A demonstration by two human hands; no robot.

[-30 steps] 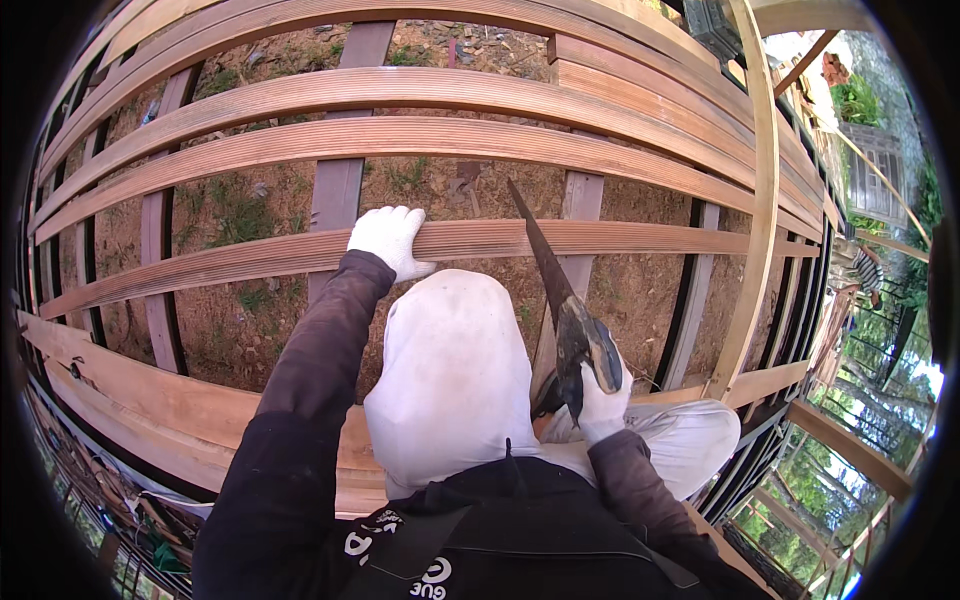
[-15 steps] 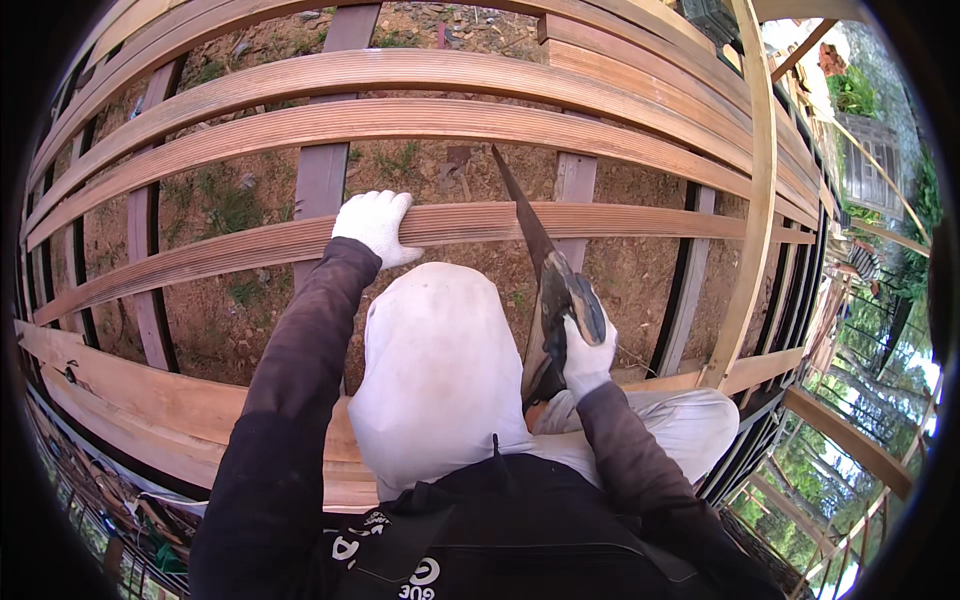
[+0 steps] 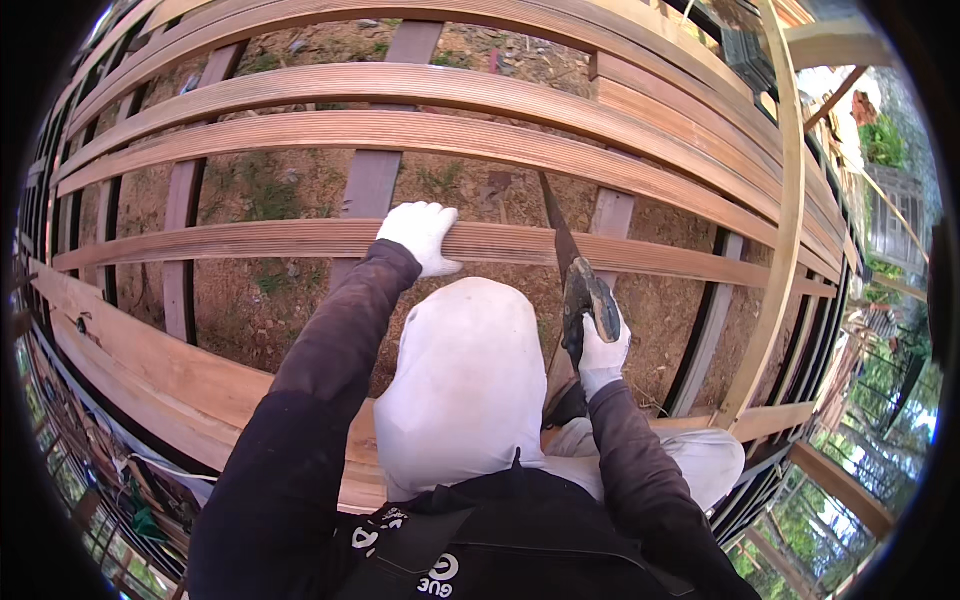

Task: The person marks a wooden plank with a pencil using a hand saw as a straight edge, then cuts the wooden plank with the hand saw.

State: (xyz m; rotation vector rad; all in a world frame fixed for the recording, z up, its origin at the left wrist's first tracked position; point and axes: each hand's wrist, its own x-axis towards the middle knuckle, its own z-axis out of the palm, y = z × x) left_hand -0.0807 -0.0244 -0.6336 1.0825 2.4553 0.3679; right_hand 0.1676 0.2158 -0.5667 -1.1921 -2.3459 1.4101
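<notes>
In my right hand [image 3: 606, 352], white-gloved, is the dark handle of a handsaw [image 3: 564, 228]; the fingers are wrapped round it. The saw's blade crosses a reddish, grooved deck board [image 3: 300, 238] and points away from me. Its far end meets the edge of another grooved board [image 3: 330, 130], which may hide the tip. How deep the blade sits in the wood, I cannot tell. My left hand [image 3: 420, 236], also in a white glove, grips the same deck board to the left of the blade, fingers over its top. My white-clad knee [image 3: 465, 380] is bent just in front of the board.
Grey-brown joists [image 3: 372, 180] run beneath the boards, with bare soil [image 3: 270, 330] and weeds below. A pale upright timber [image 3: 785, 240] slants past on the right. Closely laid boards [image 3: 690, 125] lie far right. Wide planks [image 3: 160, 350] lie at near left.
The right hand has pushed the saw forward, away from me, so less blade shows beyond the board. My left hand keeps its grip. The whole view has shifted slightly.
</notes>
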